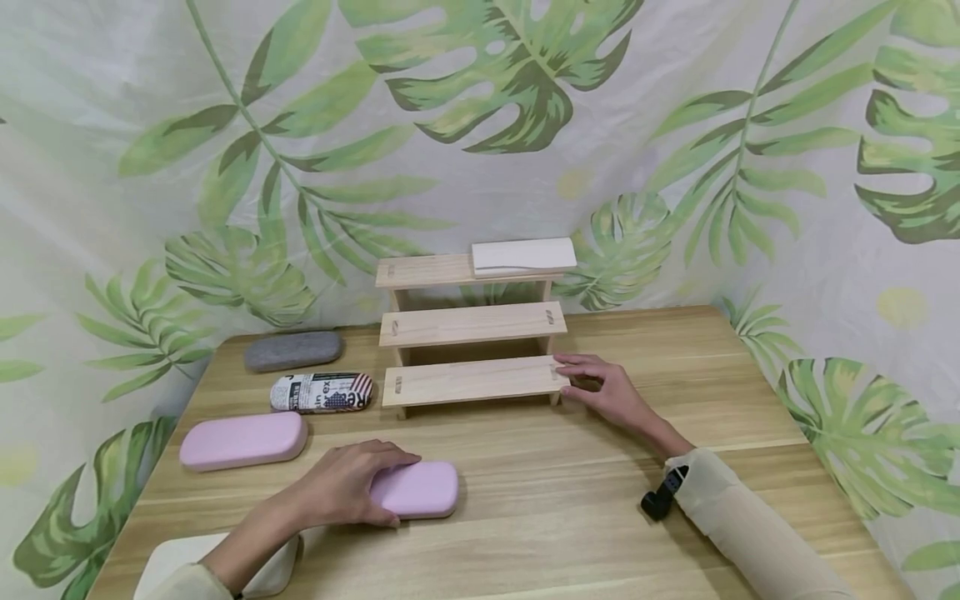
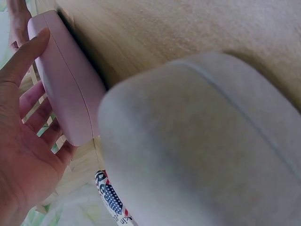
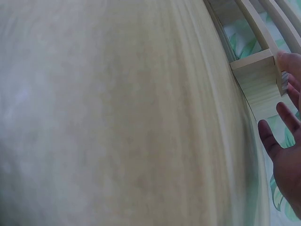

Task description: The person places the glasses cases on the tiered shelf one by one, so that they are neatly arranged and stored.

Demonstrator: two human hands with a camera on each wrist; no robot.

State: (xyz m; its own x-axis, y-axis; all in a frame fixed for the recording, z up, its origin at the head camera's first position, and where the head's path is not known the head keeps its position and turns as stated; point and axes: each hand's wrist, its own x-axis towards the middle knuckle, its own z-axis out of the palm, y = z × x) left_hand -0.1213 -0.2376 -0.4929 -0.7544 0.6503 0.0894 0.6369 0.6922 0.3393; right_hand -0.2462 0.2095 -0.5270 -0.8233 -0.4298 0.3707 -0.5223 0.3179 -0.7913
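Observation:
My left hand (image 1: 356, 483) holds a pink glasses case (image 1: 423, 490) on the table, thumb along its near side and fingers at the far side. In the left wrist view a seam runs along the pink case (image 2: 66, 77). My right hand (image 1: 607, 392) grips the right end of the lowest step of a three-step wooden stand (image 1: 472, 381), its thumb at the front edge. The right wrist view shows the thumb against the stand's step end (image 3: 258, 61), with other fingers spread beside it.
A white case (image 1: 498, 256) lies on the top step. Along the table's left side are a grey case (image 1: 292, 351), a printed case (image 1: 322, 392), another pink case (image 1: 243, 440) and an off-white case (image 1: 176, 558) under my left forearm. A leaf-patterned curtain hangs behind.

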